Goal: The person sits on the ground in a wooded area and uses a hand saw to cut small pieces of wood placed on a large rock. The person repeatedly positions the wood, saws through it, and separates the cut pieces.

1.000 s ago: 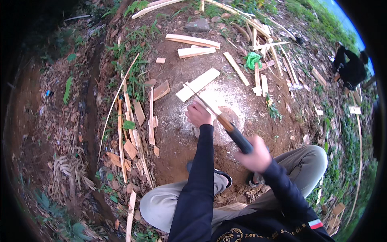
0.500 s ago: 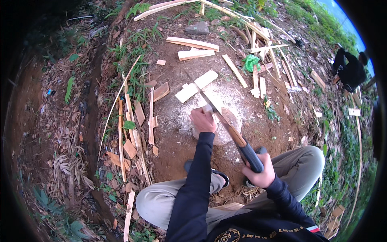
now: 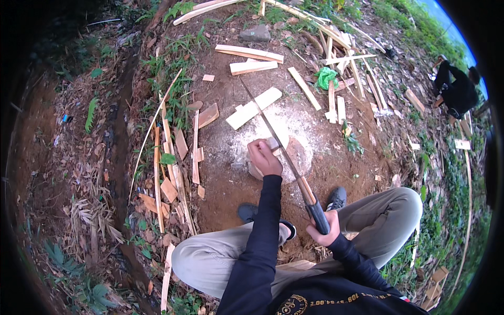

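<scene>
My left hand (image 3: 265, 157) is closed round a small pale wood block (image 3: 273, 144) above a round, dust-covered chopping stump (image 3: 299, 157). My right hand (image 3: 324, 229) grips the dark handle of what looks like a machete (image 3: 278, 137), its brown wooden collar below the long narrow blade. Slanting away to the far left, the blade passes close along the right side of the block; whether it touches cannot be told. Its far part crosses above a flat pale board (image 3: 254, 108) lying beyond the stump.
Long wood strips (image 3: 169, 157) lie to the left, beside a dark ditch (image 3: 122, 131). More sticks are heaped at the far right near a green plastic bag (image 3: 326, 77). A grey stone (image 3: 254, 34) lies far ahead. Another person (image 3: 458, 86) crouches at the right.
My right hand has drawn the machete handle nearer to me and a little left. The blade now looks narrower, turned more edge-on. My left hand keeps its hold on the block.
</scene>
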The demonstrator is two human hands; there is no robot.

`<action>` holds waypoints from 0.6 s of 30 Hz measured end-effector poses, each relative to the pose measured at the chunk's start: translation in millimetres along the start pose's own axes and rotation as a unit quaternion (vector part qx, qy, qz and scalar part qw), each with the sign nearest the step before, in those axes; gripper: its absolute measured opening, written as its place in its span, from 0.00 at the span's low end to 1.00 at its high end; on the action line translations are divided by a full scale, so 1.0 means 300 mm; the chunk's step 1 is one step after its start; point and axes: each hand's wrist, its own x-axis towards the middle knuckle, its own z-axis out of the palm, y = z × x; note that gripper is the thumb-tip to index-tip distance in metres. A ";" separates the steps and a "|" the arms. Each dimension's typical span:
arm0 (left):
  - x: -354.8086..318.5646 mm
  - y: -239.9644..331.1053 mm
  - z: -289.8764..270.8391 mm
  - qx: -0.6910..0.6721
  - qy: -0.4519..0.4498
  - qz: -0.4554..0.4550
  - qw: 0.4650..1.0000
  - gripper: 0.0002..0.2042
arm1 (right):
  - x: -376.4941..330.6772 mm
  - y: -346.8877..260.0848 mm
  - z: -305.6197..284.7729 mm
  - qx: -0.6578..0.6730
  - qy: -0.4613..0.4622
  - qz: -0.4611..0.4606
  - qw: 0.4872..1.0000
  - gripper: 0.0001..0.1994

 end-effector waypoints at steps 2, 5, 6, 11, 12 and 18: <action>0.008 0.026 0.050 -0.035 0.045 -0.047 0.997 0.12 | -0.011 -0.001 -0.007 -0.001 0.002 0.006 1.000 0.12; 0.016 0.041 0.060 -0.001 0.058 -0.025 0.998 0.11 | -0.011 -0.011 -0.024 -0.009 -0.001 0.002 1.000 0.11; 0.023 0.037 0.074 -0.021 0.080 0.001 0.997 0.11 | -0.005 -0.014 -0.035 -0.013 -0.002 -0.003 1.000 0.10; 0.054 0.060 0.080 -0.077 0.089 -0.037 0.992 0.12 | -0.006 0.014 -0.038 -0.008 -0.016 -0.009 1.000 0.08; 0.067 0.077 0.082 -0.038 0.081 -0.025 0.996 0.12 | 0.000 0.017 -0.039 -0.005 -0.015 -0.005 1.000 0.08; 0.108 0.018 0.060 -0.047 0.065 -0.008 0.997 0.11 | 0.032 -0.003 -0.053 0.007 -0.033 -0.010 0.999 0.07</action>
